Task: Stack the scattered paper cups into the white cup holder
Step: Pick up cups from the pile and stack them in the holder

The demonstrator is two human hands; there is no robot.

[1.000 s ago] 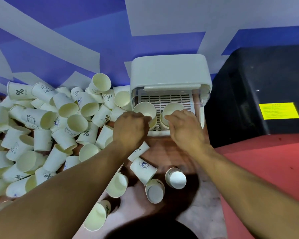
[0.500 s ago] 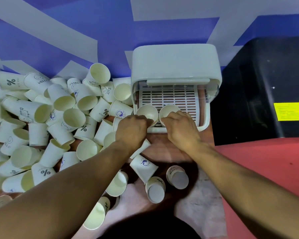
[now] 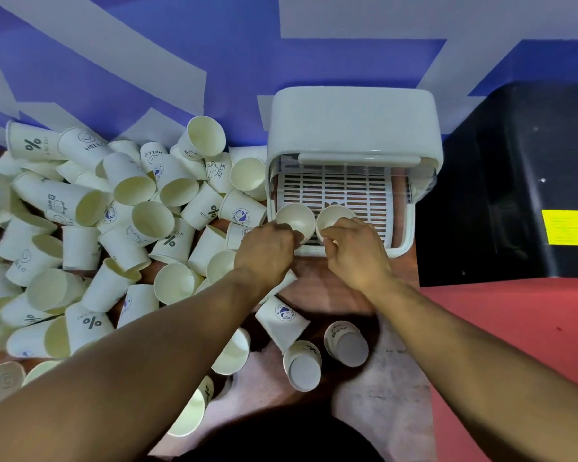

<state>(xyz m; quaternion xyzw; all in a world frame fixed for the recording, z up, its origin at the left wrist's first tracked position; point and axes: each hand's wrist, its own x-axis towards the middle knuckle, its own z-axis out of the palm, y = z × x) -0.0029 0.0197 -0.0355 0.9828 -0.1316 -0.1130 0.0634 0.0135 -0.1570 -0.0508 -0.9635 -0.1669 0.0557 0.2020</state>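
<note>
Left hand (image 3: 264,250) is curled round the left paper cup (image 3: 294,219), right hand (image 3: 356,256) round the right paper cup (image 3: 334,215). Both cups are held mouth-up, side by side, at the front edge of the white cup holder (image 3: 351,121), with its slatted tray (image 3: 351,190) directly beyond.

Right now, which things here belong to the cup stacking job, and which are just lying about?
Job: white cup holder; left cup, gripped by the left hand; right cup, gripped by the right hand; scattered paper cups.
Lying about: black box with its yellow label; red surface.
</note>
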